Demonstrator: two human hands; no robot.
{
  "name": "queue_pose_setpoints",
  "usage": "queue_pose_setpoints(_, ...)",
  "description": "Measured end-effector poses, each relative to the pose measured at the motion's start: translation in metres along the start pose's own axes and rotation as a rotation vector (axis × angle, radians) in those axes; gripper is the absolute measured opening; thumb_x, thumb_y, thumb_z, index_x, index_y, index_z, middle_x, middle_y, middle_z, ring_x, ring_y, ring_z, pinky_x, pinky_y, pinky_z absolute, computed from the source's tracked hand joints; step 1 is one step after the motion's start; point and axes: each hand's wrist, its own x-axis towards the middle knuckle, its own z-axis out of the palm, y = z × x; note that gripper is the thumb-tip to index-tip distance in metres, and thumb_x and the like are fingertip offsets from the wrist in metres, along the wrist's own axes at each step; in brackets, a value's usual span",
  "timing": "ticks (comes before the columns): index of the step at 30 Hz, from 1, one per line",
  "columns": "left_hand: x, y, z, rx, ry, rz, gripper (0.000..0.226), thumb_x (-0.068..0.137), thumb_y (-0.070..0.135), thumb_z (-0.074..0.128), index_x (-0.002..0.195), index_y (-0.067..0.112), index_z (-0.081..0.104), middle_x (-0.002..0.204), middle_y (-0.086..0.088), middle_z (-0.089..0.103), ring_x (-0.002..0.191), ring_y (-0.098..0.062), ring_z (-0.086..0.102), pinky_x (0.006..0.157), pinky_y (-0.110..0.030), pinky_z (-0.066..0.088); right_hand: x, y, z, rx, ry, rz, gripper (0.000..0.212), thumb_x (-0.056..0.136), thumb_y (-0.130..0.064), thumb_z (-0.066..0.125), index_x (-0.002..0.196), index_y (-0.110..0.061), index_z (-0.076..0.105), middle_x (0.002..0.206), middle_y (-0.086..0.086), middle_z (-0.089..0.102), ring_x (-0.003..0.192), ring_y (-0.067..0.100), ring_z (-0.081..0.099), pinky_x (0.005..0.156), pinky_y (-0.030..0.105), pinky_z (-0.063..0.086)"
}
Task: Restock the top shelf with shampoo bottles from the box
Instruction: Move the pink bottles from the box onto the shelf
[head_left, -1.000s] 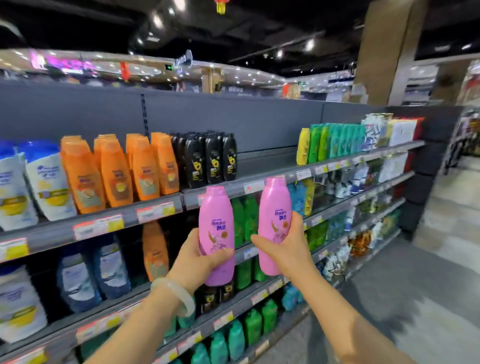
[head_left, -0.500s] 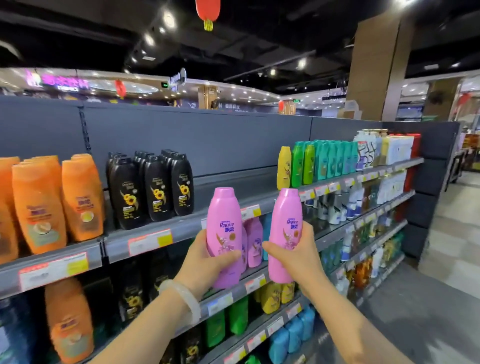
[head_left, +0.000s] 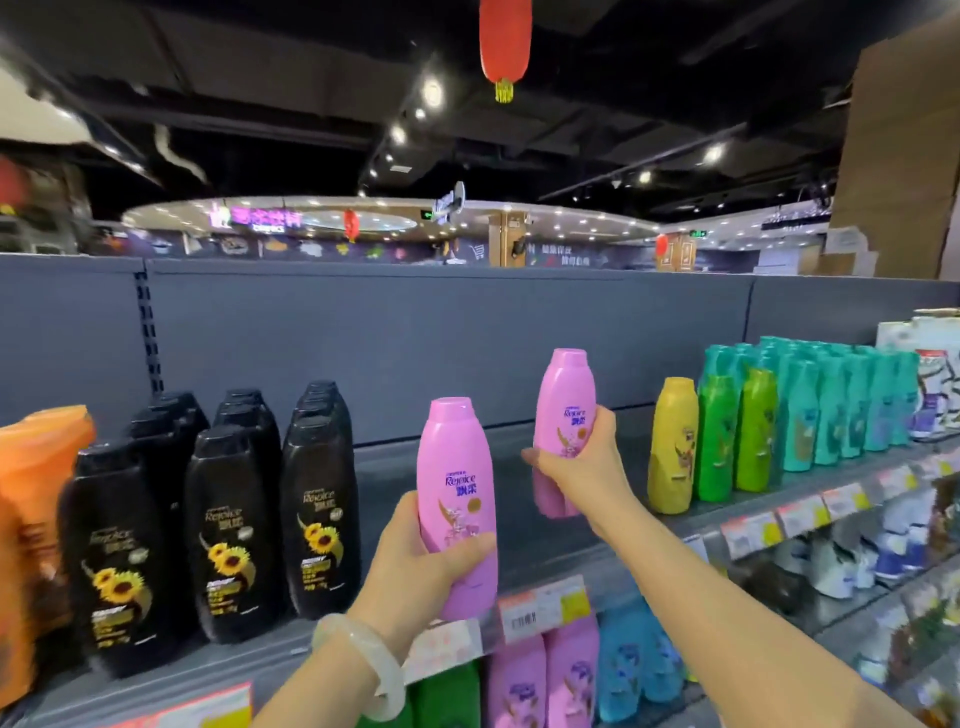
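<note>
Each hand holds an upright pink shampoo bottle. My left hand (head_left: 423, 566) grips one pink bottle (head_left: 454, 478) by its lower half, in front of the top shelf's front edge (head_left: 566, 577). My right hand (head_left: 582, 462) grips the other pink bottle (head_left: 566, 410) further in, over the bare grey gap of the top shelf between the black bottles and the yellow bottle. Whether that bottle's base touches the shelf is hidden by my hand. The box is not in view.
Black sunflower bottles (head_left: 218, 525) fill the top shelf left of the gap, with orange bottles (head_left: 31, 519) at the far left. A yellow bottle (head_left: 672, 447), green bottles (head_left: 737, 431) and teal bottles (head_left: 841, 405) stand to the right. More pink bottles (head_left: 545, 675) sit on the shelf below.
The view has moved right and closer to the top shelf. Both hands have risen with their bottles, and my right hand has reached forward over the bare gap of the shelf.
</note>
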Motion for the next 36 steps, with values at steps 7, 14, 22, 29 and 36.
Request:
queue_pose_setpoints(7, 0.055, -0.010, 0.017, 0.000, 0.220, -0.007, 0.040, 0.072, -0.001, 0.074, 0.103, 0.016, 0.057, 0.096, -0.008, 0.070, 0.090, -0.027, 0.067, 0.077, -0.040, 0.055, 0.098, 0.056, 0.054, 0.062, -0.168, 0.113, 0.072, 0.069, -0.008, 0.079, 0.120, -0.014, 0.028, 0.109, 0.004, 0.050, 0.093, 0.019, 0.053, 0.077, 0.031, 0.043)
queue_pose_setpoints(14, 0.084, -0.019, 0.021, 0.011, 0.323, -0.037, 0.042, 0.070, 0.001, 0.077, 0.102, 0.017, 0.057, 0.096, -0.007, 0.070, 0.090, -0.025, 0.067, 0.078, -0.038, 0.056, 0.148, 0.091, 0.091, 0.090, -0.253, 0.059, 0.065, 0.070, -0.004, 0.077, 0.107, -0.019, 0.026, 0.105, 0.003, 0.044, 0.094, 0.015, 0.052, 0.055, 0.010, 0.037)
queue_pose_setpoints(22, 0.113, -0.024, 0.025, 0.063, 0.326, -0.053, 0.041, 0.072, 0.001, 0.075, 0.103, 0.021, 0.056, 0.098, -0.005, 0.070, 0.092, -0.024, 0.067, 0.081, -0.039, 0.055, 0.151, 0.118, 0.091, 0.125, -0.207, 0.130, 0.068, 0.068, -0.001, 0.077, 0.116, -0.017, 0.030, 0.098, -0.003, 0.045, 0.090, 0.017, 0.053, 0.062, 0.018, 0.041)
queue_pose_setpoints(29, 0.133, -0.029, 0.040, 0.107, 0.270, -0.067, 0.041, 0.073, 0.005, 0.075, 0.101, 0.023, 0.052, 0.100, -0.002, 0.067, 0.093, -0.019, 0.064, 0.075, -0.030, 0.054, 0.155, 0.123, 0.089, 0.115, -0.177, 0.152, 0.073, 0.069, 0.000, 0.077, 0.124, -0.014, 0.030, 0.101, 0.003, 0.051, 0.083, 0.015, 0.054, 0.060, 0.017, 0.041)
queue_pose_setpoints(36, 0.151, -0.032, 0.038, 0.054, 0.273, -0.072, 0.044, 0.071, 0.000, 0.075, 0.103, 0.020, 0.054, 0.102, -0.005, 0.067, 0.094, -0.022, 0.064, 0.074, -0.031, 0.053, 0.158, 0.109, 0.078, -0.027, -0.198, 0.195, 0.096, 0.056, -0.011, 0.089, 0.130, -0.011, 0.028, 0.115, 0.008, 0.048, 0.104, 0.027, 0.054, 0.088, 0.039, 0.049)
